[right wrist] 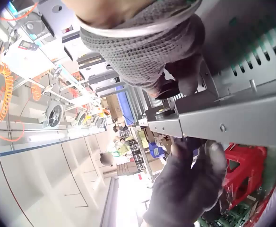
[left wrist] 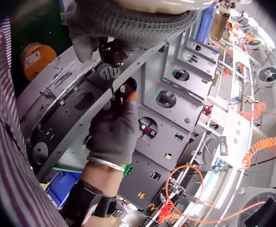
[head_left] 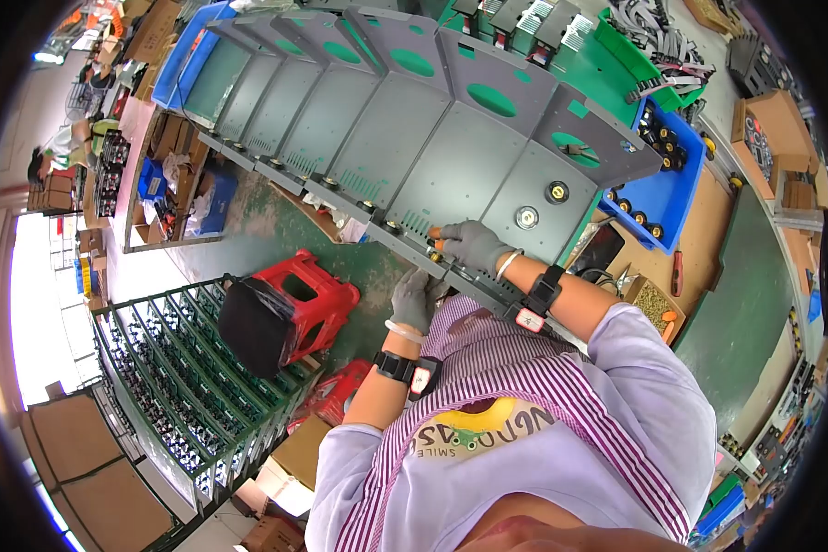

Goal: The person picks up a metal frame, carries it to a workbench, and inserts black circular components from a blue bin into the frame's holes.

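Observation:
A long grey sheet-metal chassis (head_left: 414, 175) with upright dividers lies across the bench, its front flange towards me. My right hand (head_left: 474, 247), in a grey glove with orange fingertips, reaches over the flange and pinches a small black round part (right wrist: 166, 89) at the flange's inner side. From outside and below, my gloved left hand (head_left: 412, 299) meets the same flange. Its fingers grip a black round part with a brass-coloured edge (left wrist: 112, 53). Similar parts sit along the flange. A black round part with a gold centre (head_left: 557, 191) and a silvery one (head_left: 526, 217) lie inside the chassis.
A blue bin (head_left: 658, 179) of black-and-gold round parts stands on the right, near a red-handled screwdriver (head_left: 678, 273) and a box of small brass-coloured pieces (head_left: 651, 304). A green bin (head_left: 635, 60) holds cables. Red stools (head_left: 317, 304) and a green rack (head_left: 193, 377) stand left.

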Motion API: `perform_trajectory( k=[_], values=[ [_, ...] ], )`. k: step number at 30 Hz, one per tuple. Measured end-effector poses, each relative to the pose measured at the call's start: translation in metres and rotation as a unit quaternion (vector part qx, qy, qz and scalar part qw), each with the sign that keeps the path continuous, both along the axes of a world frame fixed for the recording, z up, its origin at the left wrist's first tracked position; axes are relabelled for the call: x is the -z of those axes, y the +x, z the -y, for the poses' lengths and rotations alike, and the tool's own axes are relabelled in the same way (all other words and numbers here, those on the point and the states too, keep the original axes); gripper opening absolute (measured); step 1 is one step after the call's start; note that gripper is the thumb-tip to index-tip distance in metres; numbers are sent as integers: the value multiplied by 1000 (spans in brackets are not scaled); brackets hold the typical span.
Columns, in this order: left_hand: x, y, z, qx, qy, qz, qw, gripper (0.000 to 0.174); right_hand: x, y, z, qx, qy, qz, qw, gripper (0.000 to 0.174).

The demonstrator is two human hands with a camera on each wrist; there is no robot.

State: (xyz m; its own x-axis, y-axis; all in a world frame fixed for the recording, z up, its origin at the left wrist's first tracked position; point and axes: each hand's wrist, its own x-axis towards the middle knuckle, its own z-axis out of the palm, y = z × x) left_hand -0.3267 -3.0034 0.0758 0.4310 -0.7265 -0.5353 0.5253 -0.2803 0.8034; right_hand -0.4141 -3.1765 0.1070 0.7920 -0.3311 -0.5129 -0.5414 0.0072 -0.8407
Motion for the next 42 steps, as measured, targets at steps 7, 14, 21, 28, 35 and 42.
perform_trajectory(
  k=[7, 14, 21, 28, 35, 42],
  values=[
    [38, 8, -7, 24, -38, 25, 999, 26, 25, 1, 0, -34, 12, 21, 999, 37],
    [-41, -10, 25, -123, -111, -261, 951, 28, 2, 2, 5, -91, 3, -21, 996, 41],
    [-26, -2, 15, -78, -24, -235, 969, 29, 14, 6, 11, -157, -57, 22, 986, 43],
    [-18, -2, 15, -92, -18, -203, 975, 31, 9, 3, -11, -135, -230, 11, 964, 36],
    [-18, -4, 16, -98, -19, -194, 976, 32, -3, 14, 13, -225, -206, -20, 952, 34],
    [-9, -3, 16, -101, -23, -185, 977, 32, 17, 21, 22, -140, 90, -10, 986, 34]
  ],
)
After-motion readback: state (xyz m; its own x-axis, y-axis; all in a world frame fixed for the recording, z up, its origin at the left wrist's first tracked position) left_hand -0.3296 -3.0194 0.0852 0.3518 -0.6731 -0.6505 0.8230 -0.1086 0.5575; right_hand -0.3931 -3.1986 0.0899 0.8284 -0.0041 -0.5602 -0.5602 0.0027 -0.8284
